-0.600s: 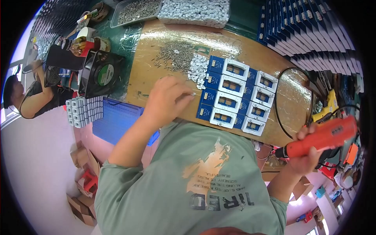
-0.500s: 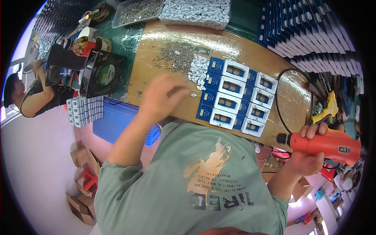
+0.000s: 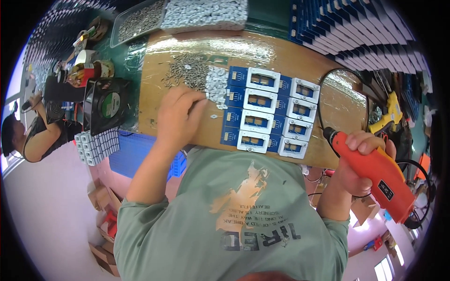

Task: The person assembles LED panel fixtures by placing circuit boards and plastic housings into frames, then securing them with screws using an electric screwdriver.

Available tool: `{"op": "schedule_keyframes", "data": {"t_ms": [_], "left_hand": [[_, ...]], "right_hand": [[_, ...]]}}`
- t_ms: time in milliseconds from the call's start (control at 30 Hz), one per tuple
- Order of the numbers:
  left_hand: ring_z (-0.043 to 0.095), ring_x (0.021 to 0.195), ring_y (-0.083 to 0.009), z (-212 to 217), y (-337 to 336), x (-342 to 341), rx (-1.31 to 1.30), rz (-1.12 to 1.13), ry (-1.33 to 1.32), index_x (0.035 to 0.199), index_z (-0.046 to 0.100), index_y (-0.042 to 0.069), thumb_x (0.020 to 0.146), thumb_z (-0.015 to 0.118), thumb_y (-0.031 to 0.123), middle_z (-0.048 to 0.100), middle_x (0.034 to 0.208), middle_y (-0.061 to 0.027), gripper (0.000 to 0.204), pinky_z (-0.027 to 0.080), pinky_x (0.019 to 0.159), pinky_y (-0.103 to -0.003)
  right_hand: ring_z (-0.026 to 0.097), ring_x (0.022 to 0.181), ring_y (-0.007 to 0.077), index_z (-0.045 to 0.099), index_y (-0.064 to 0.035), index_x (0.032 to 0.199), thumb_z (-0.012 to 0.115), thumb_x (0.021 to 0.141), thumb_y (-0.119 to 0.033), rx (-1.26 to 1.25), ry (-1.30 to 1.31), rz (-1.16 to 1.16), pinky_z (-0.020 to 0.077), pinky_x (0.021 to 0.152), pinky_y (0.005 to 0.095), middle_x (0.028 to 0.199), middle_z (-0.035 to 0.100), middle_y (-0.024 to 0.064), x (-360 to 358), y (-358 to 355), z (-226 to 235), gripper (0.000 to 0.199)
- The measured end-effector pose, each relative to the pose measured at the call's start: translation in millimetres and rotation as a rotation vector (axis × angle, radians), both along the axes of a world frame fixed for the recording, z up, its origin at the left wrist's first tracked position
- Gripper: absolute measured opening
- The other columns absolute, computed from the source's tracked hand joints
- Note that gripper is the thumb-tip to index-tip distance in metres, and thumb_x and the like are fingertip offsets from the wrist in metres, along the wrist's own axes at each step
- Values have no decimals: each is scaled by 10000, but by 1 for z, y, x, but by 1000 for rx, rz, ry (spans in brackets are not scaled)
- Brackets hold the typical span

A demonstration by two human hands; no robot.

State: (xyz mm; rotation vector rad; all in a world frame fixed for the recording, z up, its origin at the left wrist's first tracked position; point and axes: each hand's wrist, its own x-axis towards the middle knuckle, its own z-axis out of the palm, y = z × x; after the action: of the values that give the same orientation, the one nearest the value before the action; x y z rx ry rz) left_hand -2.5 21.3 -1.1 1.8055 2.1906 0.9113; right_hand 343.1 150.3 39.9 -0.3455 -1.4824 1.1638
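Clenches the right hand round a red driver between three and four o'clock, aiming its black tip toward ten. Reaches with the left hand to the near edge of a heap of screws, with bent fingers drawn together; cannot tell of anything pinched between them. Shows white clips piled at two o'clock from that hand, beside the screws, and a loose clip at three. Farther toward three, shows eight white frames on blue boxes, in two columns of four on the table. Shows a yellow glue gun at one o'clock from the right hand, a black fan at nine from the left.
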Motion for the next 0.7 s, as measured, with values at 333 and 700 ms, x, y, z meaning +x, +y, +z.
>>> {"op": "schedule_keyframes", "data": {"t_ms": [333, 700], "left_hand": [[615, 845, -311, 22, -11, 4, -278, -134, -257, 864, 692, 65, 820, 729, 84, 633, 873, -95, 60, 493, 742, -400], [607, 851, -313, 15, -17, 4, -184, -219, -53, 905, 670, 93, 795, 735, 101, 619, 878, -86, 128, 474, 762, -416]], "right_hand": [[597, 885, 285, 316, -63, 1496, 745, 822, -601, 47, -105, 29, 526, 757, 450, 1020, 552, 115, -2, -2, 2, 963], [589, 911, 288, 300, -79, 1498, 750, 807, -604, 34, -123, 35, 522, 784, 462, 1026, 546, 104, -6, -11, 3, 978]]}}
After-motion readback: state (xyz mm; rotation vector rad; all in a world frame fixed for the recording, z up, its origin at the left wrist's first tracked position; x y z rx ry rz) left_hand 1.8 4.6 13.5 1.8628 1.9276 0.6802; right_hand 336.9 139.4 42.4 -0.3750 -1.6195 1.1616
